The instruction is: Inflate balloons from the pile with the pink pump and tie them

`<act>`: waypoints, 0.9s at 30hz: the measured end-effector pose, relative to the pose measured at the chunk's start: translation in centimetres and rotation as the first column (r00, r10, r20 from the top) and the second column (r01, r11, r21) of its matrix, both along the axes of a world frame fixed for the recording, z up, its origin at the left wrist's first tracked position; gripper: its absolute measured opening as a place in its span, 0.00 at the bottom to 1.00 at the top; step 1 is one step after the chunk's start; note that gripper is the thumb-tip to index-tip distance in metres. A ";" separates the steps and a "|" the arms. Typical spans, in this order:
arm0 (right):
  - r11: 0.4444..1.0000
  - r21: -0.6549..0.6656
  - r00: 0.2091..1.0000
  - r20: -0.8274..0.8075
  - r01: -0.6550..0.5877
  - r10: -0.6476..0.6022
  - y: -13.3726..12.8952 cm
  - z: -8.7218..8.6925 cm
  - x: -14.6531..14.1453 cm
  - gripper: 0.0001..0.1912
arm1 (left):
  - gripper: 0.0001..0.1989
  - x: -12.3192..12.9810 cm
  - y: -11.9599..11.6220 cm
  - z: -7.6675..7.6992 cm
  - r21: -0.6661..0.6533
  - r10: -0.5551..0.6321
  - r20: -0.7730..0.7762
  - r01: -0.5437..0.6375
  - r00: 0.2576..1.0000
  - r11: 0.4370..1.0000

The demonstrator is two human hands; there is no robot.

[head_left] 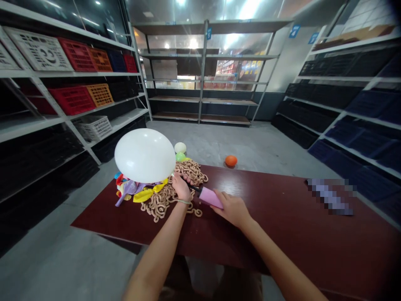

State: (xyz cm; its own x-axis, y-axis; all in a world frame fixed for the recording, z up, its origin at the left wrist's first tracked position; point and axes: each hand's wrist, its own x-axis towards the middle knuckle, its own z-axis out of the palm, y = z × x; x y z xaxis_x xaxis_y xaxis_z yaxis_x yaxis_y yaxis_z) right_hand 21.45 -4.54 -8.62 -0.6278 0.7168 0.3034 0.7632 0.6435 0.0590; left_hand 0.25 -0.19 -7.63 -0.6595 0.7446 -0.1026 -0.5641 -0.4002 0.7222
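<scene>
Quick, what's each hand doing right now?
Left hand: closed, pinching the white balloon neck at the pump's nozzle.
Right hand: closed on the pink pump.

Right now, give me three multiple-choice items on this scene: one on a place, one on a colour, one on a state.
1. Where is the orange balloon?
A on the floor
B on the table
C on a shelf

2. What colour is the pump?
A green
B pink
C black

3. The white balloon is
A flat
B burst
C blown up

Answers: 1 A, it lies on the floor beyond the table. 2 B, the body under the right hand is pink. 3 C, it is round and full at the left hand.
</scene>
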 end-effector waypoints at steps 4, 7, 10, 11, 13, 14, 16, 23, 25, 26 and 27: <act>0.992 -0.122 0.997 -0.081 0.011 -0.021 -0.2 1.3 -3.5 0.31 | 0.17 -0.2 -0.8 0.5 -0.006 -0.045 -0.097 0.045 0.994 0.999; 0.995 -0.098 0.988 -0.152 -0.014 -0.001 -0.5 1.1 -3.3 0.32 | 0.18 -0.9 -1.2 1.3 0.001 -0.078 -0.143 0.079 0.987 0.997; 1.000 -0.015 0.985 -0.172 -0.015 0.013 -0.9 0.3 -1.4 0.31 | 0.19 -2.4 -1.2 2.1 -0.004 -0.034 -0.152 0.034 0.988 0.999; 1.000 0.014 0.986 -0.166 -0.008 0.011 -1.0 -0.1 -0.5 0.31 | 0.18 -3.3 -1.2 2.4 -0.013 0.001 -0.154 -0.004 0.988 1.000; 0.998 0.060 0.989 -0.149 0.027 -0.018 -1.2 -0.7 1.5 0.30 | 0.18 -5.3 -1.0 2.9 -0.046 0.046 -0.177 -0.055 0.983 0.997; 0.996 0.076 0.989 -0.143 0.051 -0.040 -1.2 -0.9 2.4 0.29 | 0.17 -6.5 -1.0 3.2 -0.060 0.002 -0.219 -0.016 0.976 0.998; 0.992 0.095 0.989 -0.129 0.086 -0.074 -1.2 -1.2 3.8 0.30 | 0.15 -8.5 -1.0 3.6 -0.091 -0.091 -0.310 0.066 0.946 0.994; 0.991 0.094 0.992 -0.077 -0.094 0.101 0.3 -0.5 0.8 0.27 | 0.19 -11.0 -2.5 5.5 -0.152 -0.288 -0.518 0.244 0.805 0.958; 0.983 0.093 0.983 -0.077 -0.161 0.168 0.9 -0.4 -1.0 0.27 | 0.20 -10.8 -3.1 6.1 -0.186 -0.333 -0.563 0.276 0.756 0.943; 0.977 0.090 0.977 -0.075 -0.193 0.200 1.2 -0.4 -1.7 0.28 | 0.20 -10.7 -3.4 6.4 -0.204 -0.355 -0.584 0.291 0.730 0.935; 0.971 0.084 0.971 -0.073 -0.222 0.228 1.5 -0.4 -2.3 0.28 | 0.21 -10.5 -3.6 6.7 -0.220 -0.373 -0.607 0.302 0.702 0.928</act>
State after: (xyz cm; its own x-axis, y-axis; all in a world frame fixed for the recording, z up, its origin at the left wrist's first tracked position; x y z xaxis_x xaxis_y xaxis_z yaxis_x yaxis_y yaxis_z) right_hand 19.11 -3.05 -9.02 -0.7414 0.5332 0.4075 0.6032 0.7956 0.0566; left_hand -10.28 -3.80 -0.96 -0.3046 0.9393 0.1577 -0.0509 -0.1814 0.9821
